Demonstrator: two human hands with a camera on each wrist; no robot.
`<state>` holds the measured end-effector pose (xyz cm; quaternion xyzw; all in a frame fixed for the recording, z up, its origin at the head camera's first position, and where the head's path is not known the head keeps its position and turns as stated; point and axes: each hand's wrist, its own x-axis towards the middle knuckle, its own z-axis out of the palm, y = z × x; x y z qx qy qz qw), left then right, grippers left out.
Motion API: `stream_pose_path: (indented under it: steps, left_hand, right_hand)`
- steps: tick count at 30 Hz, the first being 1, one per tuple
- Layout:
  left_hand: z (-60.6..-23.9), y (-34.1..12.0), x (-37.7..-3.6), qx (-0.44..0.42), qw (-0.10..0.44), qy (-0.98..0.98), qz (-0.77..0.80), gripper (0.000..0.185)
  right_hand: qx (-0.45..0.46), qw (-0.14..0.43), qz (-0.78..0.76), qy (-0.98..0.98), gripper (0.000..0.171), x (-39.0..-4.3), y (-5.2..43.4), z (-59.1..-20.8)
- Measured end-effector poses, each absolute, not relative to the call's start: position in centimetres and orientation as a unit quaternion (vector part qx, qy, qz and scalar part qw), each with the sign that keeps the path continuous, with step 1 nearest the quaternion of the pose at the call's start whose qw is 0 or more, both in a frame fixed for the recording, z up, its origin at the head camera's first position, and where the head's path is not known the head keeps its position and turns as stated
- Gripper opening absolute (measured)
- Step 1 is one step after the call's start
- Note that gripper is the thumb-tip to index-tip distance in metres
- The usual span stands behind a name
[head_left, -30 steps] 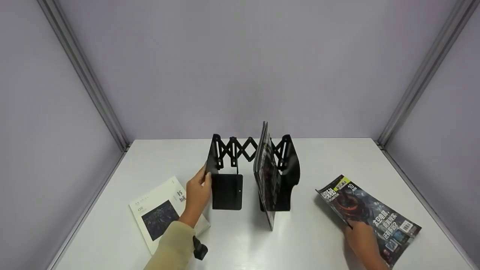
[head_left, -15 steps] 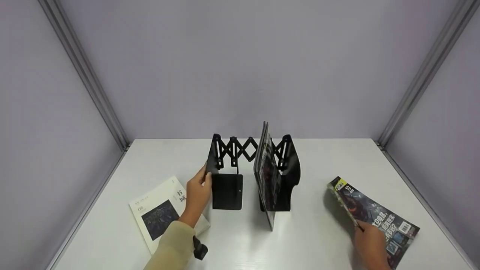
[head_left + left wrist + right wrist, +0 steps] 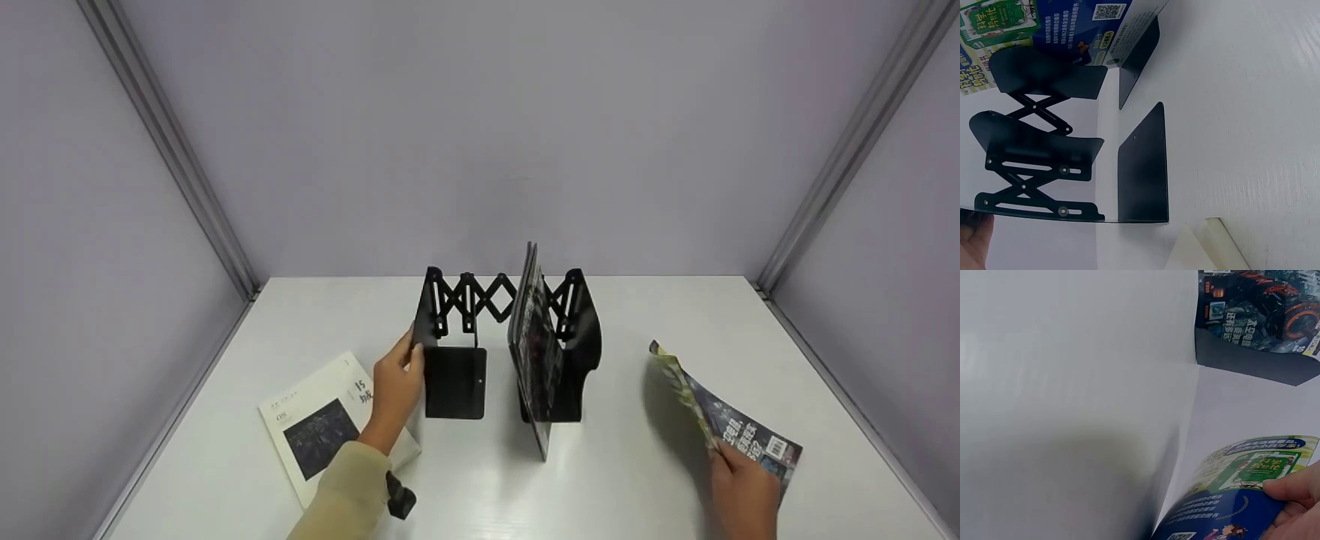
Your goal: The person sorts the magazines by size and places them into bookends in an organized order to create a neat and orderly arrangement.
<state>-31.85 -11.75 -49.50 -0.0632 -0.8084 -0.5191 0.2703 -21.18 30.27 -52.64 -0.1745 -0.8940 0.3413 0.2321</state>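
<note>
In the head view, a black expandable bookend (image 3: 455, 382) with crisscross links stands at mid-table. My left hand (image 3: 397, 382) grips the outer edge of its left end plate, thumb in front. Several thin magazines (image 3: 538, 352) lean upright near the bookend's right plate. On the right, my right hand (image 3: 742, 487) pinches a glossy magazine (image 3: 750, 435) by its near-left edge. That edge is raised and curved, and the cover tilts away to the right. The right wrist view shows my thumb on the magazine's blue and green back cover (image 3: 1241, 495).
A white book (image 3: 300, 420) with a dark picture lies flat on the left, partly under my left forearm. Grey walls (image 3: 495, 135) close in the white table (image 3: 600, 487) at the back and both sides. A black strap piece (image 3: 400, 499) sits at my left sleeve.
My right hand has lifted and tilted the magazine, so its left edge rises and less of the front cover shows. My left hand and the bookend have stayed put.
</note>
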Motion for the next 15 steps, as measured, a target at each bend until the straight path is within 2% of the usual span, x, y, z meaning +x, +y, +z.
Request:
stream_pose_path:
  steps: [15]
  left_hand:
    - [-49.5,-11.8,-31.8,-0.054,0.267,-0.812,-0.516,0.039]
  right_hand:
    - [-0.162,0.292,0.379,-0.863,0.023,-20.6,27.7,-51.0]
